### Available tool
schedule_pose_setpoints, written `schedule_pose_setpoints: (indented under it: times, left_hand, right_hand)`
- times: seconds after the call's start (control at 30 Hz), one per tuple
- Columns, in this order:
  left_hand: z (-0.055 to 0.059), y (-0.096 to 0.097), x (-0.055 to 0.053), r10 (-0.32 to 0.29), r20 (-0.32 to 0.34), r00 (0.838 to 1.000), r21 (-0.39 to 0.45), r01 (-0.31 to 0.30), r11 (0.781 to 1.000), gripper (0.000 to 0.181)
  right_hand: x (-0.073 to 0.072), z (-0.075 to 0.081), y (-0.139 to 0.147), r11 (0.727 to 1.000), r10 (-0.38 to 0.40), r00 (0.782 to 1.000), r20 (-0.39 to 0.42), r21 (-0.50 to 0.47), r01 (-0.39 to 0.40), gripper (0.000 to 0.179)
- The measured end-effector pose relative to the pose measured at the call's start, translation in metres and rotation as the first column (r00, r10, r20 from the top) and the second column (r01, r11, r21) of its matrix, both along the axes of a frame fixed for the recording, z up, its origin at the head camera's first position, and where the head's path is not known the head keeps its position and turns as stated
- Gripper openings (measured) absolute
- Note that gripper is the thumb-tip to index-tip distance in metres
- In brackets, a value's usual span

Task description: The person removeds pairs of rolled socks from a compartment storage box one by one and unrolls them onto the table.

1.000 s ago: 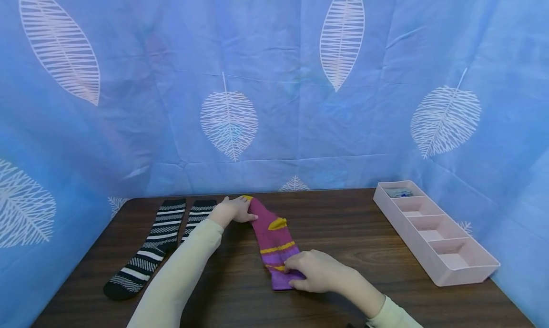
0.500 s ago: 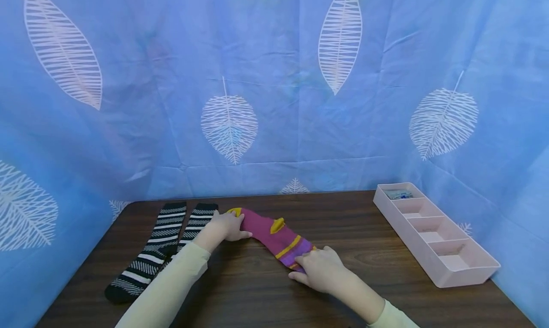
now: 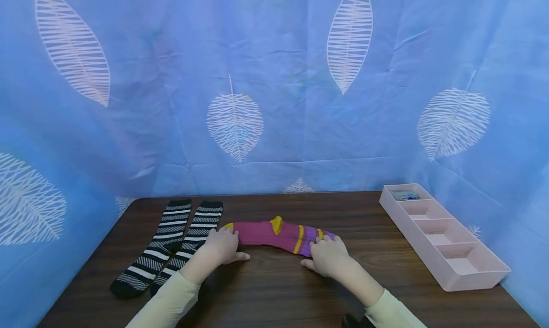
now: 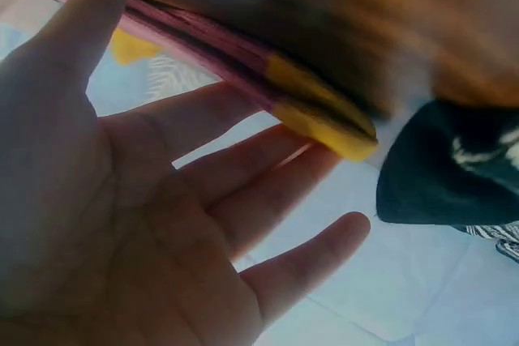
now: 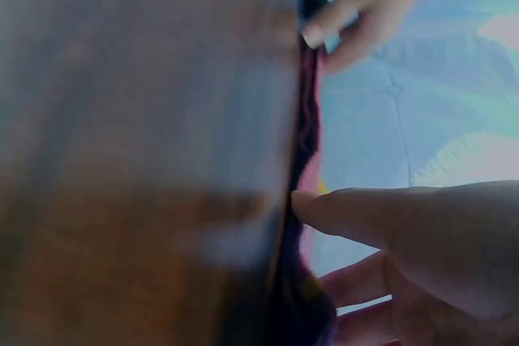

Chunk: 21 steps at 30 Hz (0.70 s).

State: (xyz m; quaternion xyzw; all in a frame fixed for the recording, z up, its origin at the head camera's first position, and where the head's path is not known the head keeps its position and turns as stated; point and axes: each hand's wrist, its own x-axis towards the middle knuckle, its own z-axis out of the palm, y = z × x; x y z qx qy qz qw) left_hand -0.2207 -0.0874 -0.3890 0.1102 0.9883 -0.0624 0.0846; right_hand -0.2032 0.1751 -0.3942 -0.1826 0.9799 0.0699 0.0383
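Observation:
A magenta sock (image 3: 257, 233) with a yellow toe, yellow heel and purple striped cuff lies crosswise on the dark wooden table. My left hand (image 3: 224, 247) rests its fingertips on the toe end, thumb held apart. In the left wrist view, extended fingers (image 4: 251, 200) touch the yellow toe (image 4: 324, 111). At the purple cuff, my right hand (image 3: 329, 256) presses its fingers on the fabric, its thumb pointing left along the table. The right wrist view shows that thumb (image 5: 349, 215) beside the sock's edge. Part of the cuff is hidden under the right fingers.
Two black-and-white striped socks (image 3: 165, 237) lie side by side at the left, the nearer one close to my left arm. A pink divided box (image 3: 446, 256) stands at the right, small packets (image 3: 405, 195) in its far compartment. A blue leaf-patterned curtain (image 3: 283, 128) hangs behind.
The magenta sock has turned from pointing away to lying crosswise. My left hand came nearer and slightly left with the toe; my right hand moved a little away and right with the cuff.

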Motion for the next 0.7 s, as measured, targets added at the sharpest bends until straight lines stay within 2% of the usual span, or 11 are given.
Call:
schedule_pose_setpoints:
  times: [0.2, 0.4, 0.5, 0.7]
  left_hand:
    - [-0.005, -0.008, 0.015, -0.067, -0.006, 0.998, 0.008, 0.067, 0.998, 0.080]
    - [-0.005, -0.011, 0.030, -0.123, 0.046, 0.991, 0.037, 0.121, 0.992, 0.082]
    - [-0.005, -0.011, 0.036, -0.141, 0.070, 0.987, 0.047, 0.138, 0.989, 0.083]
    - [-0.010, -0.013, 0.048, -0.174, 0.087, 0.981, 0.032, 0.172, 0.985, 0.086]
  right_hand:
    - [-0.019, 0.001, 0.001, 0.992, 0.022, 0.997, 0.077, -0.126, -0.012, 0.050]
    - [-0.041, -0.001, 0.008, 0.968, 0.072, 0.986, 0.150, -0.248, -0.033, 0.042]
    - [-0.051, -0.001, 0.012, 0.955, 0.084, 0.986, 0.146, -0.294, -0.038, 0.042]
    - [-0.068, -0.003, 0.007, 0.933, 0.100, 0.984, 0.149, -0.357, -0.041, 0.064]
